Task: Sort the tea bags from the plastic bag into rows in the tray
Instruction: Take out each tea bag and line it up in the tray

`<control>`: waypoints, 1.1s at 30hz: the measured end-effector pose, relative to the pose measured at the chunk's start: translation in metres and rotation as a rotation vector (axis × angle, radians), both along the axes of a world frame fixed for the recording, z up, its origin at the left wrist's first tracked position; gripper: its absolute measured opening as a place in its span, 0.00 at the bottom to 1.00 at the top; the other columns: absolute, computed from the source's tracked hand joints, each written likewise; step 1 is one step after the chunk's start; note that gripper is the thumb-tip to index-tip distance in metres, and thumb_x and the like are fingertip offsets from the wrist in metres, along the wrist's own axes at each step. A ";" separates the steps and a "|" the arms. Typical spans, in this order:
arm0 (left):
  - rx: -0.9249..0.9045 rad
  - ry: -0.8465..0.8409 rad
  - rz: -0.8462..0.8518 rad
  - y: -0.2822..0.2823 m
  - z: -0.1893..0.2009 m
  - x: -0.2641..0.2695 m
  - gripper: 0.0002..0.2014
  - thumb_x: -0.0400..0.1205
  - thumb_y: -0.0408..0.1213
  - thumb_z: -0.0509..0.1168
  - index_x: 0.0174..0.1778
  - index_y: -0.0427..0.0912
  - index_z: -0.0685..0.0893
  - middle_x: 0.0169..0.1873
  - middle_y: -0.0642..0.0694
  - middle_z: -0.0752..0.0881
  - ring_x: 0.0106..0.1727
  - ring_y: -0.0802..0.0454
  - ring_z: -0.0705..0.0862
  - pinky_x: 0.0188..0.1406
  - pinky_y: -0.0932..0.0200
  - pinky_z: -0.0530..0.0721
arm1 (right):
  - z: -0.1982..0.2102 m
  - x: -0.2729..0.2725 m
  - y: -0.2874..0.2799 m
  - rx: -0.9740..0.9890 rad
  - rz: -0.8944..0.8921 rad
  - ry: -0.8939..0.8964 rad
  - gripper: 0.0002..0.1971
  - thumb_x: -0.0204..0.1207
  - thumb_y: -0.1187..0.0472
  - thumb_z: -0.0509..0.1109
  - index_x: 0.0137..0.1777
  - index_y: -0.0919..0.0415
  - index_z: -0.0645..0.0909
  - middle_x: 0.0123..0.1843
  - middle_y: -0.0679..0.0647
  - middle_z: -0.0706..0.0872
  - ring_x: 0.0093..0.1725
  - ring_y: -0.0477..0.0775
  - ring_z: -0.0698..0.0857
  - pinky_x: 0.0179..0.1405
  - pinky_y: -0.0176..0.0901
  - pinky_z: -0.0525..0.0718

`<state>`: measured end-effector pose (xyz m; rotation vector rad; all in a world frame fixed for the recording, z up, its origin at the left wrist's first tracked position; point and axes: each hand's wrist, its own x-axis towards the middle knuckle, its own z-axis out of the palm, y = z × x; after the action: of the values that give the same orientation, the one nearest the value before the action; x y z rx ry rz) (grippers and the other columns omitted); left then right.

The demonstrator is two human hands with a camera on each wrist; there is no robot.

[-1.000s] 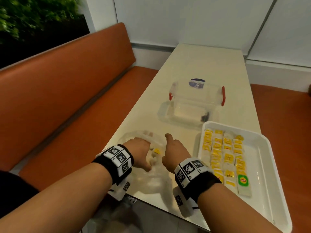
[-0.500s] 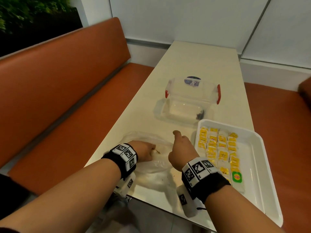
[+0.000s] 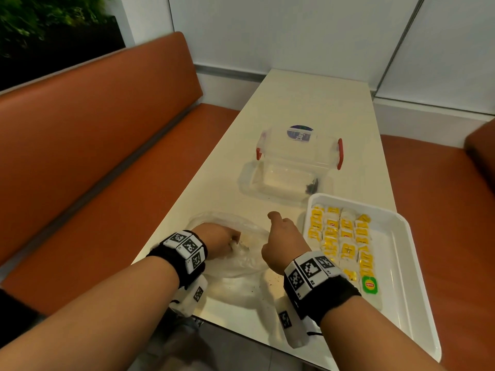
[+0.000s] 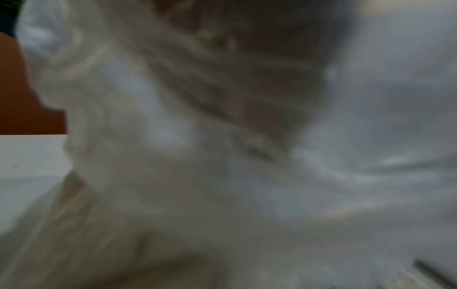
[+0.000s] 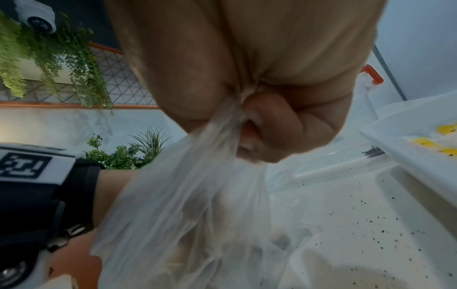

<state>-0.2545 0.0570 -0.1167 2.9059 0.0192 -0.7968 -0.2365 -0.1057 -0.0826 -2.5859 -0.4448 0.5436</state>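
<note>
A clear plastic bag (image 3: pixel 241 266) lies crumpled near the table's front edge. My left hand (image 3: pixel 219 239) reaches down into it, and its curled fingers pinch a pale tea bag (image 3: pixel 235 245). The left wrist view is a blur of plastic bag (image 4: pixel 346 176). My right hand (image 3: pixel 284 239) is a fist beside the bag's right side. In the right wrist view it grips a bunched edge of the bag (image 5: pixel 197 195). On the right, the white tray (image 3: pixel 401 263) holds several rows of yellow-tagged tea bags (image 3: pixel 340 236).
A clear box with red handles (image 3: pixel 297 162) stands open behind the bag and the tray. Dark tea crumbs speckle the table (image 3: pixel 308 103) near the bag. An orange bench (image 3: pixel 107 156) runs along the table's left side.
My left hand has dug deeper into the bag and closed on a pale tea bag; the yellow tag seen between the hands is gone. The right hand keeps its grip.
</note>
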 end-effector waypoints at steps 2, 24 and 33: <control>-0.023 0.000 0.038 0.002 0.007 0.000 0.09 0.82 0.35 0.55 0.36 0.50 0.73 0.38 0.49 0.80 0.42 0.50 0.75 0.45 0.57 0.74 | 0.000 0.000 0.000 -0.005 0.005 -0.001 0.31 0.76 0.70 0.60 0.79 0.57 0.58 0.67 0.61 0.72 0.62 0.62 0.80 0.56 0.46 0.79; -1.790 -0.110 1.178 0.015 0.015 -0.039 0.11 0.79 0.27 0.53 0.47 0.36 0.81 0.48 0.33 0.82 0.47 0.33 0.84 0.38 0.44 0.86 | 0.002 0.004 0.012 -0.040 0.093 0.027 0.29 0.76 0.69 0.61 0.77 0.57 0.61 0.66 0.59 0.74 0.62 0.60 0.80 0.55 0.45 0.78; -1.748 -0.096 1.337 0.008 0.020 -0.043 0.10 0.68 0.38 0.69 0.40 0.37 0.81 0.46 0.36 0.75 0.39 0.39 0.80 0.25 0.54 0.84 | 0.005 0.015 0.004 -0.046 0.141 0.028 0.33 0.74 0.55 0.66 0.79 0.53 0.60 0.69 0.56 0.74 0.65 0.57 0.79 0.61 0.47 0.79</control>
<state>-0.2975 0.0653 -0.0964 0.8346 0.7040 -0.1085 -0.2216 -0.1012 -0.0778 -2.6001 -0.6148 0.6447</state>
